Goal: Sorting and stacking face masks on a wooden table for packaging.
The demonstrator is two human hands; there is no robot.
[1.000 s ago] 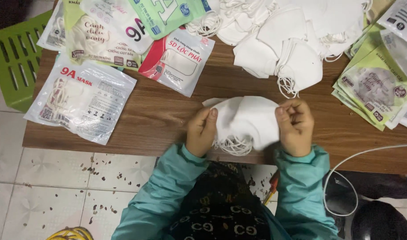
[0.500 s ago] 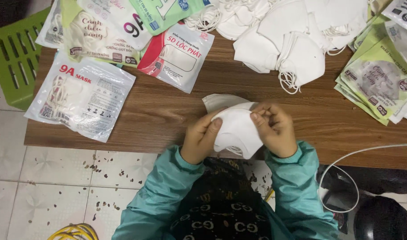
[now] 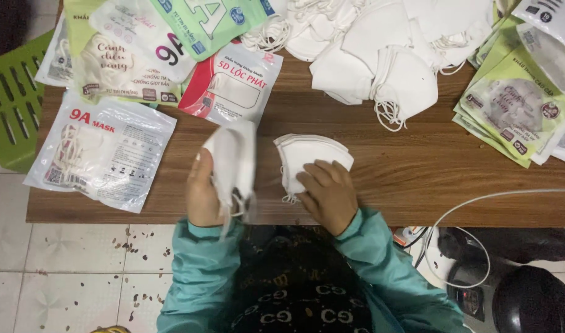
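Closed around a folded white mask (image 3: 233,157), the left hand (image 3: 203,196) lifts it upright above the wooden table (image 3: 418,179), with the ear loops dangling below the fingers. Just to the right of this grip, the right hand (image 3: 328,194) lies flat, palm down and fingers spread, on a small stack of white masks (image 3: 310,154) resting near the table's front edge; it presses but does not clasp. Beyond both hands, a loose heap of white masks (image 3: 381,55) spreads across the far side. Left of the grip lie clear mask packets (image 3: 103,154) and a green plastic basket (image 3: 11,105); far right, a pile of green packets (image 3: 510,105).
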